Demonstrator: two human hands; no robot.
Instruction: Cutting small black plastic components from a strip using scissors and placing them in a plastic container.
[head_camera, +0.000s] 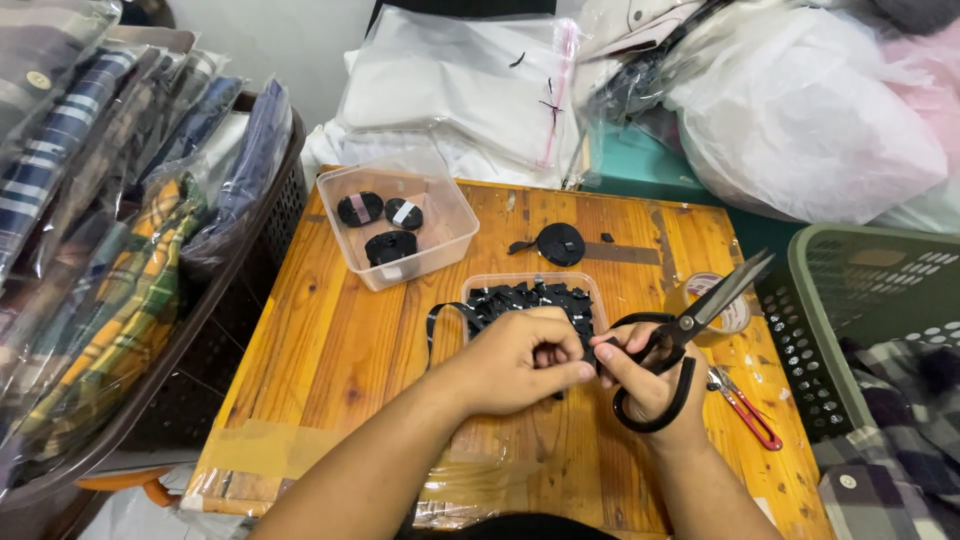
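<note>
Both hands sit low centre. Left hand (520, 360) has fingers curled together, pinching the thin black fabric strap (436, 322), probably to keep it taut. Right hand (645, 385) is closed through the loops of the big black-handled scissors (690, 325), blades apart. Pinch point's hidden; the clear tub of cut black pieces (535, 290) is partly blocked.

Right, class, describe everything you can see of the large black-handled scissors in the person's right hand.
The large scissors with black loop handles and grey metal blades sit in the right hand, whose fingers pass through the handle loops. The blades are slightly parted and point up and to the right, tips raised above the orange wooden table in front of a roll of clear tape. The pivot screw shows where the blades cross. The lower loop hangs below the palm. Only the right hand touches them.
</note>
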